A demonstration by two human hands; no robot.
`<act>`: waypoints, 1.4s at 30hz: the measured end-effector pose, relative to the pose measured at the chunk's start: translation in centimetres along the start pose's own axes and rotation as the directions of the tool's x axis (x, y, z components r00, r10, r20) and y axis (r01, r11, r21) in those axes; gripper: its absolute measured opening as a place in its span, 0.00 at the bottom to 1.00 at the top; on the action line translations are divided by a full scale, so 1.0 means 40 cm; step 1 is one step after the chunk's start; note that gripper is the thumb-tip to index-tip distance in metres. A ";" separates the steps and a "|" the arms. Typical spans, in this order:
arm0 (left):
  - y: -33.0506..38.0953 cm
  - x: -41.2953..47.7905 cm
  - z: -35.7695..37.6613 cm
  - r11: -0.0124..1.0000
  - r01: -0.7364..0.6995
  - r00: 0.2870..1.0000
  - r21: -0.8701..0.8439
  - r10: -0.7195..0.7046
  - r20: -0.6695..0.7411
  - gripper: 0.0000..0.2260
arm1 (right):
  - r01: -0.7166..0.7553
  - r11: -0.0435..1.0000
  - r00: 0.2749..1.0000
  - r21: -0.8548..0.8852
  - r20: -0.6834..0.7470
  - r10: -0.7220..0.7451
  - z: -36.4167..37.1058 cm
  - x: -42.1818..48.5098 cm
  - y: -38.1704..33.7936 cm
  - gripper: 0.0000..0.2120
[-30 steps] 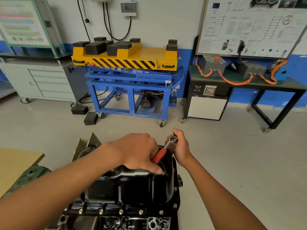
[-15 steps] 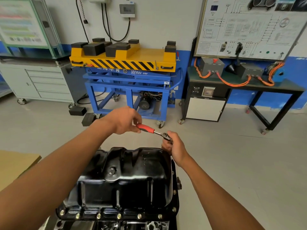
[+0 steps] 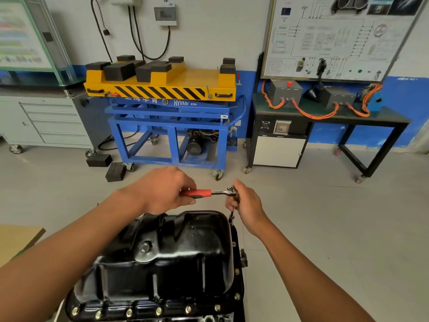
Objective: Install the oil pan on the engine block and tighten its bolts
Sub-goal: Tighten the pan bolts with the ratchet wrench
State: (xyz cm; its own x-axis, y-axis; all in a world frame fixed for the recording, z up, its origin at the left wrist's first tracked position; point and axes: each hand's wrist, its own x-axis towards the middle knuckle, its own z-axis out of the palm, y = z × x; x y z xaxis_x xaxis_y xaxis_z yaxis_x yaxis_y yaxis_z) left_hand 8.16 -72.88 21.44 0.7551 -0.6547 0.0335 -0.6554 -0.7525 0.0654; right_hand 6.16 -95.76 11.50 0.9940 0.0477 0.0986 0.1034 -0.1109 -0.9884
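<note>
Two hands hold the ratchet (image 3: 217,193): the left hand (image 3: 162,191) clenches its handle, now swung off the oil pan (image 3: 174,259) seated on the engine block (image 3: 242,284), while the right hand (image 3: 247,204) grasps its head. The far-right corner bolt is likely tightening.

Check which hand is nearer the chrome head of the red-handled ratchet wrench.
Right. The right hand grips the red-handled ratchet wrench just under its chrome head, touching it. The left hand grips the red handle at the opposite end.
</note>
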 end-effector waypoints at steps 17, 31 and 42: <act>0.057 -0.058 0.022 0.994 0.065 0.997 0.091 -0.061 -0.044 0.12 | 0.197 0.897 0.979 -0.397 0.137 -0.154 -0.102 -0.030 0.021 0.06; 0.327 -0.108 0.094 0.974 0.217 0.970 0.070 -0.207 -0.128 0.19 | 0.285 0.840 0.959 -0.461 0.134 -0.251 -0.072 -0.040 0.027 0.03; 0.046 -0.030 -0.003 0.959 0.243 0.970 -0.150 -0.238 0.045 0.08 | 0.167 0.920 0.985 -0.354 0.108 -0.137 -0.093 -0.044 0.030 0.03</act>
State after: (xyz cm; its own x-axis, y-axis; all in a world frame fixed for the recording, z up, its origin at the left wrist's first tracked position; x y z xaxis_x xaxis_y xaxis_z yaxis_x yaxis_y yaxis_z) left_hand 6.04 -73.48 21.65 0.8880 -0.4590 -0.0283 -0.4424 -0.8694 0.2201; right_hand 4.69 -99.68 10.56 0.9607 0.1694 0.2201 0.2738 -0.4451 -0.8526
